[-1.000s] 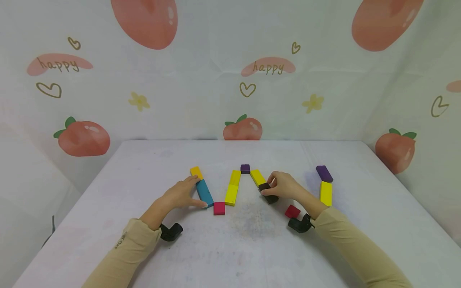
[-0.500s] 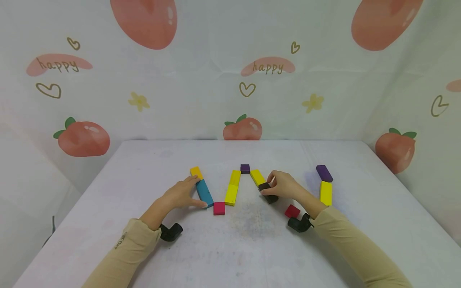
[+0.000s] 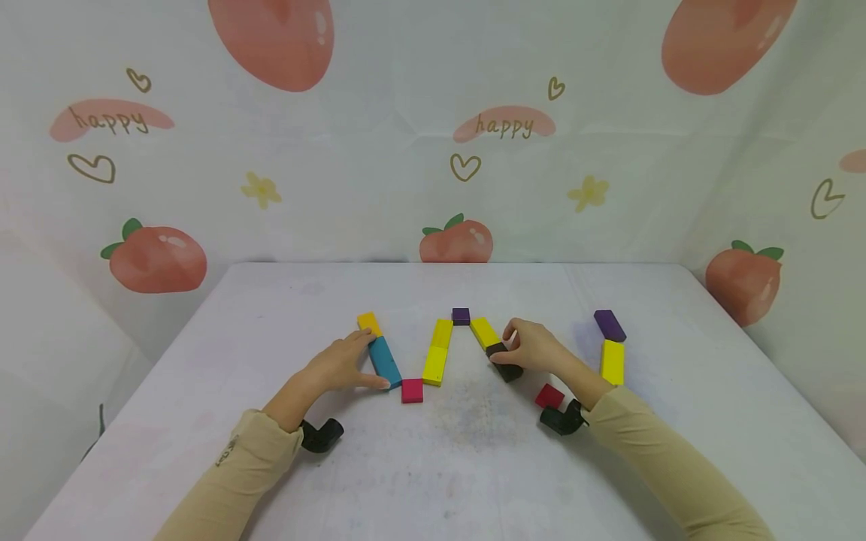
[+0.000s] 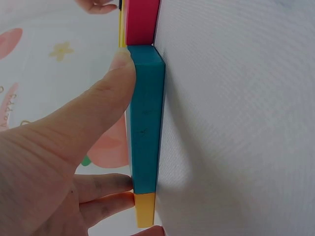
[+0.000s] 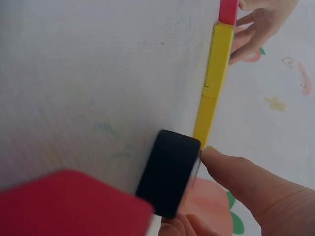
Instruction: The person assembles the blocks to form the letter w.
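My left hand (image 3: 338, 366) rests on a row of flat blocks, its thumb on the near end of the blue block (image 3: 386, 362). Its fingertips touch where the blue block meets the orange block (image 4: 145, 210); thumb and fingers are spread and fairly straight. A red square block (image 3: 412, 391) sits at the blue block's near end. My right hand (image 3: 537, 349) pinches the black block (image 5: 170, 172) between thumb and fingers. The black block lies at the near end of a slanted yellow block (image 3: 484, 333). A second red block (image 3: 549, 396) lies loose nearer the right wrist.
Two yellow blocks (image 3: 438, 353) in line run from the left red block up to a small purple block (image 3: 461, 316). At the right lie a purple block (image 3: 610, 325) and a yellow block (image 3: 612, 362), partly behind the right forearm. A printed cloth (image 3: 379, 173) hangs behind the table.
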{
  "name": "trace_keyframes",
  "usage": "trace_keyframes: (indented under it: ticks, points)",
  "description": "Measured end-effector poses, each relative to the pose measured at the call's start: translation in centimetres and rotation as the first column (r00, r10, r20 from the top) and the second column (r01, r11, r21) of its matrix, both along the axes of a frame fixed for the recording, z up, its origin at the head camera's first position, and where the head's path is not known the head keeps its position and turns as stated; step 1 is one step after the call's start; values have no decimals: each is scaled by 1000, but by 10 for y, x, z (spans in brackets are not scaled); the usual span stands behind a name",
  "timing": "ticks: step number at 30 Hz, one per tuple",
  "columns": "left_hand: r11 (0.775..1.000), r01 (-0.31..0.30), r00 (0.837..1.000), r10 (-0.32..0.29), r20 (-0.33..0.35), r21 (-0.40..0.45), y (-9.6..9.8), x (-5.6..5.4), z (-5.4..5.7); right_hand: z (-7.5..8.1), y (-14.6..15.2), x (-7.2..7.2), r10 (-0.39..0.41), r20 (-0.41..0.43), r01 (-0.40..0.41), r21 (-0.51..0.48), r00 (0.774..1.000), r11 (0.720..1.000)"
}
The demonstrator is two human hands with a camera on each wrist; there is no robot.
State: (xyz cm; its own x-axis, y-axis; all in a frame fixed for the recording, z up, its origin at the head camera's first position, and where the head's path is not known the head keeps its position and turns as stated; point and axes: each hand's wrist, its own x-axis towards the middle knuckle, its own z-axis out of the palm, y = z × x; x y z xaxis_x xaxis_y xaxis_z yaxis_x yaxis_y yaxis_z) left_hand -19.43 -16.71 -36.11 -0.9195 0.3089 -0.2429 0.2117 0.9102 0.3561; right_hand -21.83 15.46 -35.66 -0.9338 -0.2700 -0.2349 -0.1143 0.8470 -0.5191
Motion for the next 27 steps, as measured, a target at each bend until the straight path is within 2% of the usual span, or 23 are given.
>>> trace_keyframes:
  ticks: [3, 8, 15, 19, 27]
  points:
    - [1000, 2, 1000, -2, -2, -1, 0, 0, -1, 0, 2, 0, 1, -13, -1, 9, 1000, 1000]
    - [1000, 0, 1000, 0, -2, 1, -1, -1, -2, -1, 13, 1, 49, -29, -49, -10, 998, 999]
    - [1000, -5, 1000, 5, 3, 0, 0, -1, -2, -4, 32, 1, 142, 51, -137, -91, 989, 986]
    - [1000, -8, 1000, 8, 4, -4, 0, -1, -2, -6, 37, 2, 169, 104, -153, -140, 980, 978]
    - [1000, 1, 1000, -1, 3, -1, 0, -1, -1, -10, 37, 3, 174, 97, -156, -164, 980, 974]
